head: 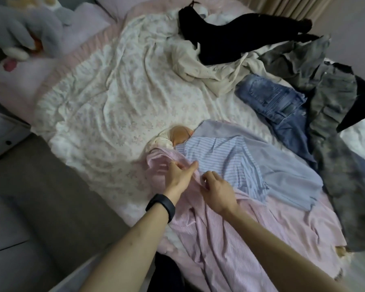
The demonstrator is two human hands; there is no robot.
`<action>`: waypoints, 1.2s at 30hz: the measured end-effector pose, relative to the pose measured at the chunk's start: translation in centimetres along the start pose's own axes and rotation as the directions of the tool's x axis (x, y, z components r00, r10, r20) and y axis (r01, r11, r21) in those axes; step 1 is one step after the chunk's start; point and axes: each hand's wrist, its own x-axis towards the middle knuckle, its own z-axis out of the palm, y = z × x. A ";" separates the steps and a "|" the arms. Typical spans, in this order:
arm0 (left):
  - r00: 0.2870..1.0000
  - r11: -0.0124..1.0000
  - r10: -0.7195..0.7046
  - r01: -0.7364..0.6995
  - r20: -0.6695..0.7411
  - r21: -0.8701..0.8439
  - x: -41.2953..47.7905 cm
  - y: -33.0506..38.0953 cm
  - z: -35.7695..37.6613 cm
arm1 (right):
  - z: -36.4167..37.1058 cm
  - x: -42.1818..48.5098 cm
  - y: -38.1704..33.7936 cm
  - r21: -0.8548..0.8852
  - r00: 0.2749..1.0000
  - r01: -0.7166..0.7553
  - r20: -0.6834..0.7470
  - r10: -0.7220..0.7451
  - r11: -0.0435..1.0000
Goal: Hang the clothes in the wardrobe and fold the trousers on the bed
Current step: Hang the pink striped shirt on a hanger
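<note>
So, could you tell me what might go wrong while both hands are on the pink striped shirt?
1. The blue striped shirt lies partly over the pink striped shirt, so lifting the pink one may drag or crumple it.
2. The right hand pinches only a small fold, and the left hand is blurred, its hold unclear, so the fabric could slip.

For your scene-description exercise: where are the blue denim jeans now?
In the head view, the blue denim jeans lie at the right of the floral-sheeted bed, between the crumpled cream shirt and the grey mottled garment.
</note>
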 end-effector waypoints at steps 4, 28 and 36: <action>1.000 0.998 -0.011 0.010 0.019 0.065 -3.6 -2.4 -0.2 | 0.0 -5.8 -1.3 0.155 0.993 0.017 0.111 -0.034 0.988; 0.934 0.954 0.298 -0.283 -0.198 0.102 -38.5 -11.0 -25.8 | -9.7 -14.6 -23.3 0.144 0.610 0.769 0.125 -0.783 0.623; 0.776 0.945 0.307 -0.181 -0.551 0.272 -47.0 -21.9 -29.7 | -8.9 -22.3 -35.7 0.083 0.233 0.964 0.185 -0.955 0.251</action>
